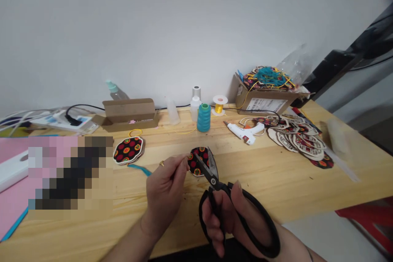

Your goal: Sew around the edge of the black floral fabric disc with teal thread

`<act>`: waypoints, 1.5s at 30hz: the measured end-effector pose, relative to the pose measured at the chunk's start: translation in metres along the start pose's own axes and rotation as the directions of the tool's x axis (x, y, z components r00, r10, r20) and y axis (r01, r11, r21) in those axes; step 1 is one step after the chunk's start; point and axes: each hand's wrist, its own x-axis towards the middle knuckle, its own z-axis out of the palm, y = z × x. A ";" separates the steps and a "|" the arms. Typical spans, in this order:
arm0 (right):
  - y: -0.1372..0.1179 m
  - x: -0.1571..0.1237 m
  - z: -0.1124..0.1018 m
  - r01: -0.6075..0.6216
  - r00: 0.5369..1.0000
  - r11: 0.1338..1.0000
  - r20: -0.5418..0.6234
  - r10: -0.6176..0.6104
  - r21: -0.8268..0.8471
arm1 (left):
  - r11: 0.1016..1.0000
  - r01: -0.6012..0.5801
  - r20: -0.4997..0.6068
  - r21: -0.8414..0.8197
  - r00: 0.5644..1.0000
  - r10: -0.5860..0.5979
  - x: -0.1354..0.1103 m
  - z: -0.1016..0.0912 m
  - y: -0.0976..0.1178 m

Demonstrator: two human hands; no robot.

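Black-handled scissors (213, 180) are in my right hand (227, 208), with fingers and thumb through the loops and the blades parted, tips pointing away from me. My left hand (167, 184) is closed in a pinch just left of the blades; what it pinches is too small to make out. Behind the blades and left fingertips lies a black patterned fabric piece (196, 168) with red and yellow motifs, partly hidden. To the left rests a small stack of similar scalloped pieces (129, 150) with a yellow loop and a teal strand (139, 168).
A teal thread cone (203, 118), yellow spool (218, 106) and white glue gun (245, 132) stand or lie beyond my hands. Pale cutout frames (294, 135) pile at right, below a filled cardboard box (260, 100). An open brown box (130, 114) sits at back left.
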 end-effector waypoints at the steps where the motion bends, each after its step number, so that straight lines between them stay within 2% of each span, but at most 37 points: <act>1: -0.001 0.000 0.000 -0.002 1.000 1.000 -0.002 0.002 -0.002 | 1.000 -0.003 0.001 -0.005 1.000 0.003 0.000 0.000 0.000; 7: -0.001 0.004 -0.002 0.065 0.997 0.997 0.045 -0.063 -0.042 | 1.000 -0.018 0.019 -0.018 1.000 0.018 -0.003 0.000 -0.002; 12: 0.001 0.009 -0.001 0.089 0.996 0.996 -0.002 -0.089 -0.011 | 0.999 -0.028 0.039 -0.042 0.999 0.030 -0.006 -0.001 -0.002; 21: 0.004 0.008 -0.009 0.162 0.987 0.980 0.014 -0.162 -0.115 | 0.997 -0.078 0.052 0.003 0.996 0.078 -0.011 -0.001 -0.002; 29: 0.016 0.005 -0.017 0.116 0.991 0.989 -0.057 -0.121 -0.090 | 0.965 -0.249 0.061 0.088 0.968 0.244 -0.008 0.000 -0.005; 36: 0.014 0.008 -0.014 0.082 0.991 0.993 -0.099 -0.091 -0.090 | 0.967 -0.240 0.066 0.080 0.970 0.235 -0.009 0.001 -0.007; 40: 0.008 0.008 -0.011 0.064 0.982 0.974 -0.161 -0.101 -0.219 | 0.977 -0.201 0.071 0.076 0.978 0.196 -0.010 0.001 -0.006; 42: -0.001 0.004 -0.014 0.059 0.962 0.912 -0.222 -0.161 -0.407 | 0.987 -0.151 0.069 0.063 0.987 0.146 -0.009 0.001 -0.006; 43: -0.008 0.000 -0.017 0.029 0.941 0.828 -0.265 -0.212 -0.560 | 0.992 -0.114 0.070 0.048 0.991 0.110 -0.008 0.001 -0.005; 44: -0.016 -0.004 -0.021 -0.040 0.907 0.685 -0.315 -0.281 -0.728 | 0.997 -0.075 0.071 0.025 0.995 0.073 -0.008 0.000 -0.005; 45: -0.024 -0.010 -0.026 -0.164 0.858 0.481 -0.365 -0.360 -0.861 | 0.999 -0.035 0.073 -0.003 0.997 0.035 -0.007 0.000 -0.004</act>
